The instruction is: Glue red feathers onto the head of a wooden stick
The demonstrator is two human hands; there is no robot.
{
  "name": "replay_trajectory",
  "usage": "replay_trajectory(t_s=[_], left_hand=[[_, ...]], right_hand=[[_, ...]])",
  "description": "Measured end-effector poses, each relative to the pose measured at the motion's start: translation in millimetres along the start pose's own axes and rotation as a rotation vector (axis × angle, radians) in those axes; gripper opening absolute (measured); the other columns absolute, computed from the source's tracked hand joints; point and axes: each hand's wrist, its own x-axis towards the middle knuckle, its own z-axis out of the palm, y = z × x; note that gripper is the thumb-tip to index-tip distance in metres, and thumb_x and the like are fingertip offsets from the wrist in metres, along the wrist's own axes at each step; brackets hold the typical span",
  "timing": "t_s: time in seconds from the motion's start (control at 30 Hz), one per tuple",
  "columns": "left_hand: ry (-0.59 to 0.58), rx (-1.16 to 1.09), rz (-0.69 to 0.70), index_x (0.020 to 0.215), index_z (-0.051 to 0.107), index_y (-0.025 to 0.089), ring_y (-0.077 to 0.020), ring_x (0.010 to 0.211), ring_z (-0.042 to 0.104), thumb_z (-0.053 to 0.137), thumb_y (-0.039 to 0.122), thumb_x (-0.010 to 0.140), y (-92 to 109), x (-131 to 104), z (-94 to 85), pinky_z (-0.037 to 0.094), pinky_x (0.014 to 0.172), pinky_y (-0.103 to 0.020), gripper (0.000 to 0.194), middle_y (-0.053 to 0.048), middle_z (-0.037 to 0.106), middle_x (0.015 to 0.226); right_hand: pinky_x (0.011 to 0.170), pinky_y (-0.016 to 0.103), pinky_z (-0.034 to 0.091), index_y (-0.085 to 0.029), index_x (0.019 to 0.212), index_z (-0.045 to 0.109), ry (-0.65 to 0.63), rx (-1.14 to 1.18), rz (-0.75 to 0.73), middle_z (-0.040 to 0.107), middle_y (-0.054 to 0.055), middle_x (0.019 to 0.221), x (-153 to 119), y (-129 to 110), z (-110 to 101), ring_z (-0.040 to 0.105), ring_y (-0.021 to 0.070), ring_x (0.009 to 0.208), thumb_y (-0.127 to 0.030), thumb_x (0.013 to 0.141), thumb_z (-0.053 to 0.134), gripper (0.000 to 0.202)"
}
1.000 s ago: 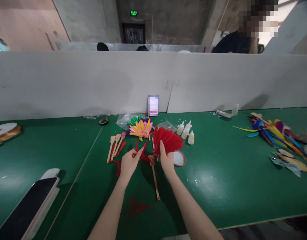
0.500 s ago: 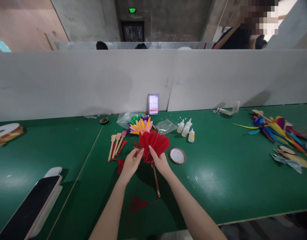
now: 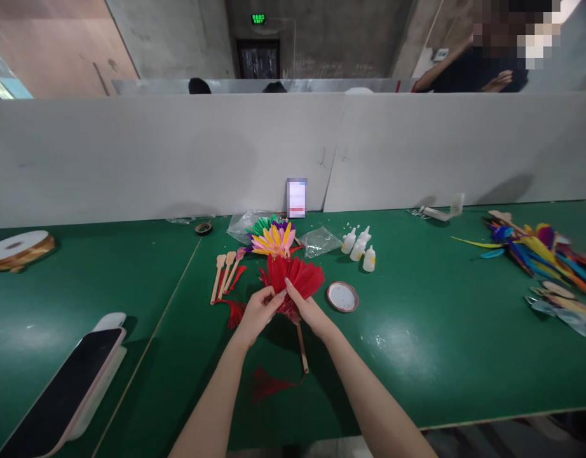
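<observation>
A red feather fan (image 3: 302,276) with a wooden handle is held above the green table. My right hand (image 3: 306,306) grips it at the base of the feathers, thumb on the front. My left hand (image 3: 264,308) is pinched at the fan's lower left, its fingertips close to my right thumb; whether a feather lies between them is too small to tell. From the handle's end hangs a red tassel (image 3: 274,385). Behind the fan lies a pink, yellow and green feather fan (image 3: 274,239). Wooden handles (image 3: 218,278) with red tassels lie left of it.
White glue bottles (image 3: 356,247) and a round dish (image 3: 342,297) stand right of the fan. Loose coloured feathers (image 3: 536,248) lie far right. A phone (image 3: 64,388), a ribbon roll (image 3: 21,249) and black tape (image 3: 203,228) are at left. A person (image 3: 497,63) is beyond the partition.
My left hand has moved right, closer to my right thumb over the feather bases. The whole view has shifted slightly, and the person beyond the partition has moved an arm.
</observation>
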Motion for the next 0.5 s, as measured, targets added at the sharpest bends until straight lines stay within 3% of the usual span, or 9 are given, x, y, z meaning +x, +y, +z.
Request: replay_trajectory(t_s=[0.07, 0.13, 0.23, 0.37, 0.5], left_hand=[[0.021, 0.0, 0.032, 0.055, 0.037, 0.017, -0.0039, 0.041, 0.027, 0.064, 0.049, 0.069, -2.3, 0.9, 0.7, 0.016, 0.04, -0.017, 0.044, 0.009, 0.03, 0.045], [0.056, 0.003, 0.073, 0.055, 0.038, 0.017, -0.0041, 0.041, 0.027, 0.063, 0.048, 0.07, -4.4, 2.1, 1.8, 0.017, 0.04, -0.018, 0.042, 0.009, 0.03, 0.045], [0.107, 0.033, 0.135, 0.056, 0.041, 0.017, -0.0048, 0.041, 0.029, 0.061, 0.046, 0.073, -7.4, 4.2, 2.8, 0.02, 0.04, -0.018, 0.039, 0.008, 0.032, 0.045], [0.201, 0.081, 0.189, 0.055, 0.042, 0.018, -0.0054, 0.04, 0.03, 0.059, 0.044, 0.076, -11.6, 6.3, 7.5, 0.023, 0.04, -0.02, 0.038, 0.008, 0.034, 0.045], [0.298, 0.109, 0.229, 0.054, 0.044, 0.017, -0.0052, 0.041, 0.032, 0.06, 0.044, 0.075, -15.6, 9.7, 14.6, 0.026, 0.042, -0.02, 0.037, 0.008, 0.035, 0.046]], right_hand=[[0.039, 0.023, 0.039, -0.015, 0.092, 0.066, 0.027, 0.093, -0.021, 0.057, -0.003, 0.047, 1.9, 2.5, 3.4, 0.048, 0.0116, 0.038, -0.057, 0.073, 0.058, 0.046], [0.059, 0.027, 0.05, -0.017, 0.102, 0.064, 0.078, 0.209, -0.132, 0.068, 0.001, 0.071, 5.7, 7.0, 7.2, 0.062, 0.0158, 0.061, -0.053, 0.072, 0.062, 0.046], [0.085, 0.033, 0.048, -0.019, 0.105, 0.063, 0.116, 0.276, -0.275, 0.068, 0.003, 0.099, 12.5, 16.2, 10.0, 0.062, 0.0213, 0.093, -0.05, 0.072, 0.063, 0.045], [0.093, 0.038, 0.044, -0.019, 0.106, 0.063, 0.234, 0.19, -0.351, 0.066, 0.005, 0.107, 16.9, 25.6, 11.2, 0.056, 0.0253, 0.106, -0.052, 0.073, 0.06, 0.047], [0.091, 0.039, 0.045, -0.02, 0.108, 0.062, 0.31, 0.133, -0.374, 0.065, 0.006, 0.108, 12.0, 23.6, 15.3, 0.056, 0.0258, 0.106, -0.052, 0.074, 0.059, 0.046]])
